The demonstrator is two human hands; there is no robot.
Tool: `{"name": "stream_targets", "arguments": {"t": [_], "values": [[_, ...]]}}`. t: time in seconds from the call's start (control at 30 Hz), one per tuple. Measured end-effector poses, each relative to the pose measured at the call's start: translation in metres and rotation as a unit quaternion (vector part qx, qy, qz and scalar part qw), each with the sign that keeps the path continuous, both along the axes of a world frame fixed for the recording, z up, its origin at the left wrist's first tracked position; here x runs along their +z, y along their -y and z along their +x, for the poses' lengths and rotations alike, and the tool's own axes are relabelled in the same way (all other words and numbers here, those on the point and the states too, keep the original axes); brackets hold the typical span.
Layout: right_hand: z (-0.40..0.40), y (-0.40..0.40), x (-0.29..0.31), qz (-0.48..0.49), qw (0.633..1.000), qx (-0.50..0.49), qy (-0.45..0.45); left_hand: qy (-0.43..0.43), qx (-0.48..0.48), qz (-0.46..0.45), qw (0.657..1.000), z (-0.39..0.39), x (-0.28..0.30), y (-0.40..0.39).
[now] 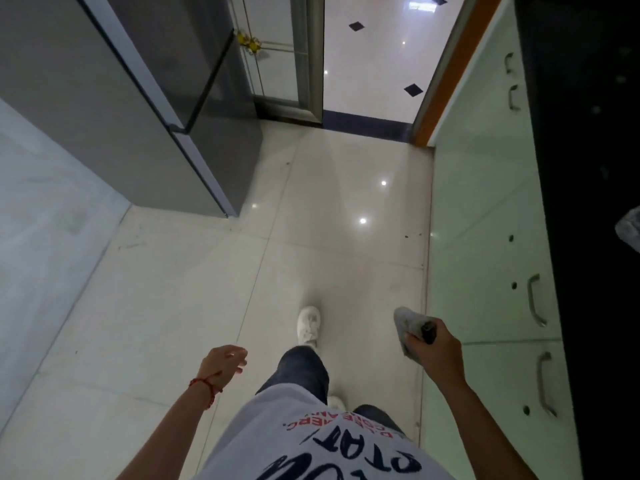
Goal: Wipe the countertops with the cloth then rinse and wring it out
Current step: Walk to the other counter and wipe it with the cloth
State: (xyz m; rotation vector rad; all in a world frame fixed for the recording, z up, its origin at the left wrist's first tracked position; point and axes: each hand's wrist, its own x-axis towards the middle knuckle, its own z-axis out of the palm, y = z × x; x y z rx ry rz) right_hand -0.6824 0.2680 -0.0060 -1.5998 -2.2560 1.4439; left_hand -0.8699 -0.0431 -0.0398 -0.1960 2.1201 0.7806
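The right hand (437,344) gripped a bunched cloth (406,327) beside the cabinets (485,237); the left hand (225,362) hung loosely open, empty.

Two hands (227,360) (438,344), one cloth (407,325), four cabinet handles (535,299).

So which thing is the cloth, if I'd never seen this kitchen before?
Start at the long black countertop along the right side, above the pale green cabinet doors. In front of the lower doors, over the floor, the right hand is raised. The cloth is the crumpled grey-white wad bunched in its grip, the only soft thing there; the left hand is empty.
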Motion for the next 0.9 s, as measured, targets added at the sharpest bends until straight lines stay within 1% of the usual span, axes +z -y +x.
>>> {"name": "stream_targets", "arguments": {"t": [0.1,0.2,0.33,0.43,0.53,0.7,0.9], "values": [[-0.057,-0.037,-0.007,0.005,1.0,-0.012,0.012,0.008,-0.003,0.001,1.0,-0.06,-0.009,-0.032],[-0.106,-0.068,-0.001,-0.014,0.998,-0.051,0.027,0.025,-0.013,0.001,1.0,-0.122,-0.008,-0.075],[-0.16,-0.11,0.002,-0.017,0.995,-0.086,0.036,0.024,-0.077,0.021,0.997,-0.211,0.005,-0.155],[-0.192,-0.143,0.0,-0.014,0.993,-0.112,0.044,0.001,-0.134,0.042,0.99,-0.276,0.013,-0.224],[-0.217,-0.171,-0.005,-0.022,0.989,-0.136,0.047,-0.028,-0.166,0.059,0.984,-0.33,0.02,-0.288],[-0.275,-0.238,-0.019,-0.038,0.98,-0.184,0.066,-0.052,-0.204,0.063,0.975,-0.406,0.017,-0.386],[-0.353,-0.337,-0.015,-0.042,0.979,-0.195,0.031,-0.054,-0.213,0.033,0.975,-0.47,0.015,-0.469]]}}
